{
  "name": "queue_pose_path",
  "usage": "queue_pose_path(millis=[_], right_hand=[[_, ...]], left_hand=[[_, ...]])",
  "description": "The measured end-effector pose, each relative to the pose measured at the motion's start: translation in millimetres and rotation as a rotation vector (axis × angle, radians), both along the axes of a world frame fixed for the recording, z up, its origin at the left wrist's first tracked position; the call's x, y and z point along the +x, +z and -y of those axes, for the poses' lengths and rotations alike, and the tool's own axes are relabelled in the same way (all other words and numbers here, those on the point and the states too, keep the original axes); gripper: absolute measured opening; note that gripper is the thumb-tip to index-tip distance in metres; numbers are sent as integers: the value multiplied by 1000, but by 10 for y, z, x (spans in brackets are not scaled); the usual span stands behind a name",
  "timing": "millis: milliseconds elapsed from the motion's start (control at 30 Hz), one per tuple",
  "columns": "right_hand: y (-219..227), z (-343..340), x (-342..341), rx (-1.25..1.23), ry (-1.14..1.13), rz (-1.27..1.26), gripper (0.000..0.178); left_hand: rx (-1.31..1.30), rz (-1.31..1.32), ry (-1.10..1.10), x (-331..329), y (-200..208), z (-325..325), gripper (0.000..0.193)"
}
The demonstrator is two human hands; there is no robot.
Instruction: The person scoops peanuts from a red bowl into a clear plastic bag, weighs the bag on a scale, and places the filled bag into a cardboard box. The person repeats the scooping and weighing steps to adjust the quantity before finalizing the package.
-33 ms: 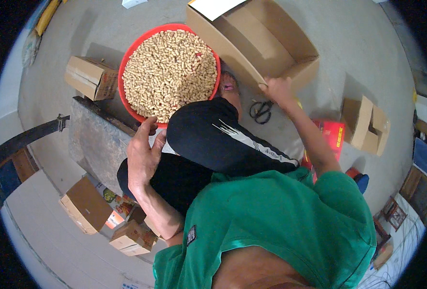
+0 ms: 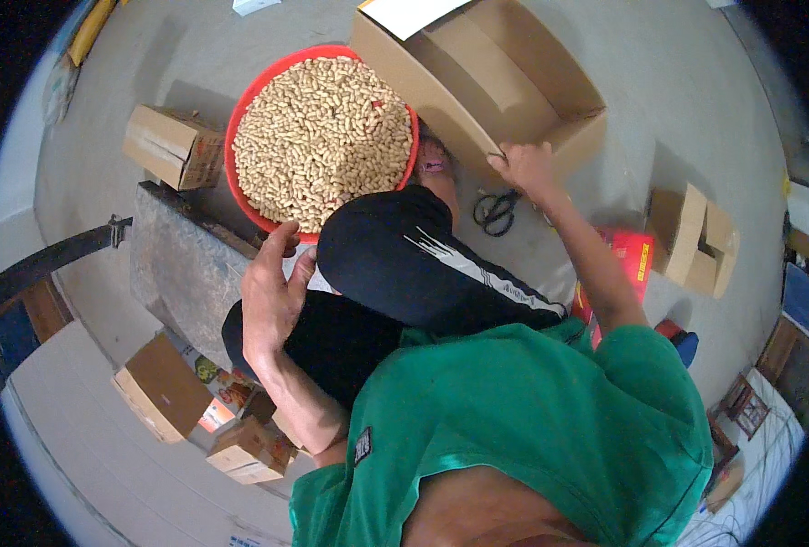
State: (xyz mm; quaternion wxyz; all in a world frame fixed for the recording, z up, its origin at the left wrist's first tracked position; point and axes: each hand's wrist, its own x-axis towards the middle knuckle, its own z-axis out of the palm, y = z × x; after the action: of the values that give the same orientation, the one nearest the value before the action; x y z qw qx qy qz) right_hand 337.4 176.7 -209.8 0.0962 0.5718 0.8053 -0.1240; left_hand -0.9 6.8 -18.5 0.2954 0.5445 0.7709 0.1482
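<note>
A red basin (image 2: 238, 128), heaped with unshelled peanuts (image 2: 318, 146), stands on the floor in front of me. To its right lies a large cardboard box (image 2: 423, 91), its open side showing a bare inside. My right hand (image 2: 525, 170) is closed with its fingertips on the near rim of that box. The palm side is hidden. My left hand (image 2: 272, 287) is held over my legs, just short of the basin's near edge. Its thumb is apart from the fingers and nothing shows between them. Black-handled scissors (image 2: 494, 212) lie on the floor below my right hand.
Smaller cardboard boxes stand around: one (image 2: 163, 146) left of the basin, one (image 2: 692, 237) at the right, several at the lower left. A grey slab (image 2: 181, 264) is by my left side. A red package (image 2: 628, 260) lies beneath my right forearm.
</note>
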Motion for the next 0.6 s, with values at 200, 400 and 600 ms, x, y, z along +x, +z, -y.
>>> queue_pose_path(millis=[200,400,600], right_hand=[[-409,-994,-488,-288,-329,-868,51],[-357,-1768,-1231,-647,-784,-1355,62],[95,-2131,-1926,-252,-666,-1505,67]], left_hand=[[6,-10,43,32,58,-12,40],[32,-15,29,48,66,22,41],[15,13,68,112,128,81,39]])
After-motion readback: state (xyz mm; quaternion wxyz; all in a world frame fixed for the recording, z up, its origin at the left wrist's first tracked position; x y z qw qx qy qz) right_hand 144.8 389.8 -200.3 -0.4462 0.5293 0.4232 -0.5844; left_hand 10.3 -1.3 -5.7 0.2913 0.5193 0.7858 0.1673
